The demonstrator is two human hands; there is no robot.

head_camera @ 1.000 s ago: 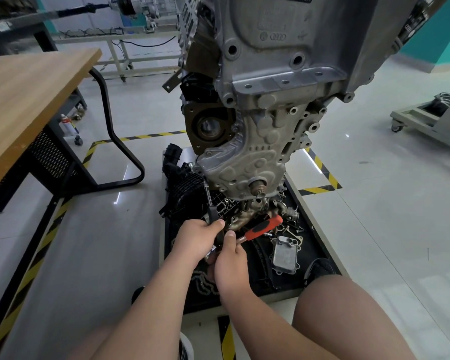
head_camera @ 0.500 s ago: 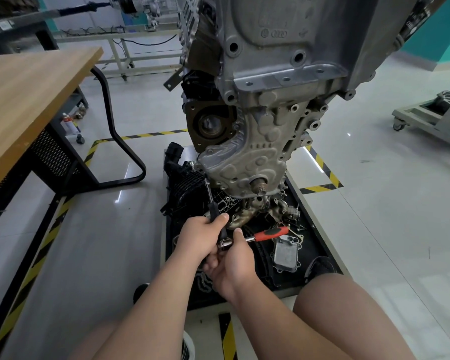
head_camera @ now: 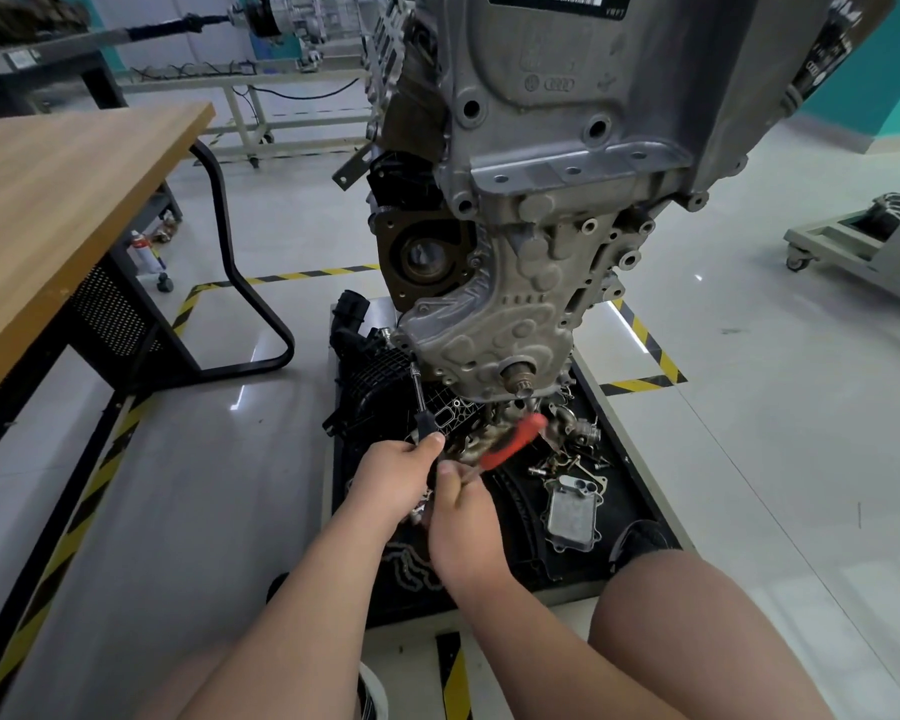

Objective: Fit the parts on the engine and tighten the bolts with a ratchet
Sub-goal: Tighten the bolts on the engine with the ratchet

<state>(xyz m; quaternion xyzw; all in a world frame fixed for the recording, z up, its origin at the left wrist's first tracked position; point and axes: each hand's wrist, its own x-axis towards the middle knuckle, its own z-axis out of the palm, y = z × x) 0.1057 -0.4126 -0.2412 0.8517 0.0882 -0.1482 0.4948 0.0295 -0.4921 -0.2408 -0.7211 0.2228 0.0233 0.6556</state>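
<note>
You crouch close to an engine point(head_camera: 541, 226) whose grey cast cover faces you. It rises above a black tray point(head_camera: 327, 459) with a pale rim that sits on the floor.

The tray holds these parts:
- A black ribbed manifold point(head_camera: 370, 376) lies at the far left.
- A thin black gasket point(head_camera: 455, 410) lies just beside the manifold.
- A heap of metal fittings and loose bolts point(head_camera: 567, 459) lies at the far right, below the engine.
- A flat silver oil cooler point(head_camera: 572, 506) lies on the right, nearer to you.

Both your hands are over the middle of the tray, touching each other. Your left hand point(head_camera: 393, 478) grips the lower end of a slim bar point(head_camera: 418, 394). Its fingers are curled round the bar and the thumb is pressed on the bar's black grip. The bar slants up, and its tip meets the lower left edge of the engine.

Your right hand point(head_camera: 463, 517) holds the ratchet point(head_camera: 513, 441) near its head, with the fingers curled round it. The ratchet's red handle points up and to the right, above the fittings, and it is blurred. Your hands hide the spot where the ratchet and the bar would meet, so you cannot tell whether they are joined.

A wooden worktop point(head_camera: 63, 200) stands to your left, well apart from the tray. Yellow and black tape marks the floor around it.
</note>
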